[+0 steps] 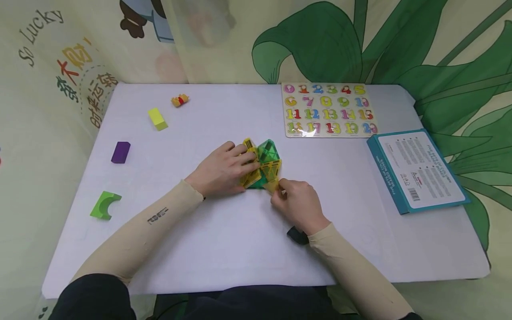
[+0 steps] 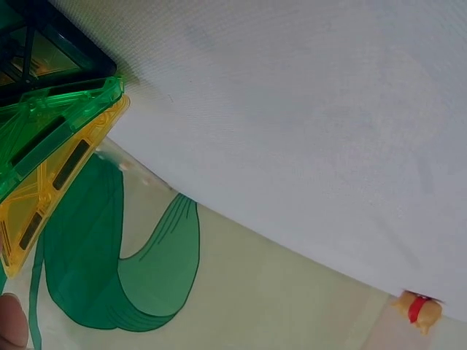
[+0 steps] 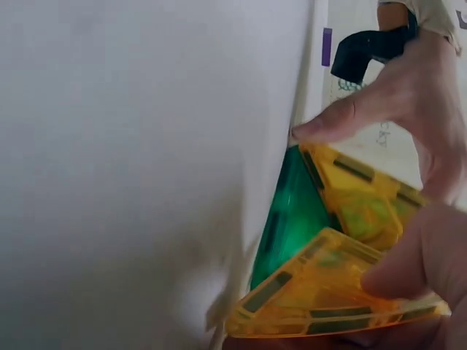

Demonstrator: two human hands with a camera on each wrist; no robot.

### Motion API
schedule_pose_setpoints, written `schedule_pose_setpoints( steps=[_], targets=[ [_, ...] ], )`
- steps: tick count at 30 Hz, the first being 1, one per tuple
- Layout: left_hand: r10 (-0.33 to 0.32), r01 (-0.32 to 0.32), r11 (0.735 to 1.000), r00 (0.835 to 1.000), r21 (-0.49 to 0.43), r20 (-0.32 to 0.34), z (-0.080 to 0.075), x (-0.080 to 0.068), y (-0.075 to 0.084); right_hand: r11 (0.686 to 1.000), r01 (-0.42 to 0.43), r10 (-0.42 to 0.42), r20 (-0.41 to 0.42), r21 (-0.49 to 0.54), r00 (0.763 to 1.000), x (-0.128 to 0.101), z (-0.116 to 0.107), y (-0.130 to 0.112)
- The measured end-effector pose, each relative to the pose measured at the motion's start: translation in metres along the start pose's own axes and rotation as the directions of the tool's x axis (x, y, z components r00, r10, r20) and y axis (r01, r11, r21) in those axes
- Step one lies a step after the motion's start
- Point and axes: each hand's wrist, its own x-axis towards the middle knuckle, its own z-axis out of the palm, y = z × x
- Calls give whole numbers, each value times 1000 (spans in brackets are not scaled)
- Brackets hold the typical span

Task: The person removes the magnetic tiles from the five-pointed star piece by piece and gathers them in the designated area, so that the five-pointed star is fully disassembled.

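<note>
A cluster of translucent green and yellow magnetic tiles (image 1: 268, 152) stands mid-table. My left hand (image 1: 226, 170) holds its left side, with fingers over the yellow tiles and the thumb low at the near edge. From the right, my right hand (image 1: 300, 203) pinches a yellow triangular magnetic tile (image 3: 310, 292) between thumb and fingers, at the cluster's near right corner. Behind that tile, the right wrist view shows a green tile (image 3: 295, 219) down at the tabletop. Green and yellow tile edges (image 2: 69, 157) show at the left of the left wrist view; most of the left hand is hidden there.
Left on the white table (image 1: 192, 258) lie a green arch block (image 1: 105, 205), a purple block (image 1: 121, 152), a yellow block (image 1: 158, 119) and a small bear figure (image 1: 180, 100). A number puzzle board (image 1: 336, 121) lies at the back right, beside a teal box (image 1: 422, 171).
</note>
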Motion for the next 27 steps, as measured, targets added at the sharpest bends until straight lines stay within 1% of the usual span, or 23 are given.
schedule_pose_setpoints(
  steps=[4,7,9,11,13,14,16,18,21,22,23,25,27],
  targets=[
    [4,-4,1000,1000,-6,10,1,2,0,995,-93,95,63,-30,993,-7,-8,14],
    [4,-3,1000,1000,-19,11,1,2,0,980,-189,195,112,-65,974,-10,-14,29],
    [0,0,1000,1000,-28,10,0,2,0,960,-268,277,154,-77,948,-11,-19,40],
    [-4,4,999,1000,-39,7,0,1,0,934,-346,356,185,-86,916,-9,-24,54],
    [-7,7,999,1000,-45,5,0,0,0,905,-414,425,199,-97,883,-7,-31,66],
    [-8,8,999,1000,-47,5,-1,0,-1,891,-442,453,197,-103,869,-5,-34,72],
    [-9,9,999,1000,-50,4,-1,-1,-1,866,-485,499,169,-120,850,-2,-41,84],
    [-8,9,999,1000,-46,4,0,-1,-1,845,-515,532,134,-141,836,0,-47,93],
    [-8,8,999,1000,-41,1,1,0,-1,832,-536,549,67,-144,833,3,-52,98],
    [-9,9,999,1000,-41,0,1,0,0,839,-527,536,47,-135,843,3,-52,96],
    [-9,9,999,1000,-41,0,2,1,0,851,-512,518,33,-120,854,4,-52,92],
    [-10,10,999,1000,-49,-4,2,1,0,889,-453,454,-4,-69,891,4,-50,78],
    [-12,12,998,1000,-60,-9,2,1,0,925,-380,380,-2,0,925,7,-47,60]
  ],
)
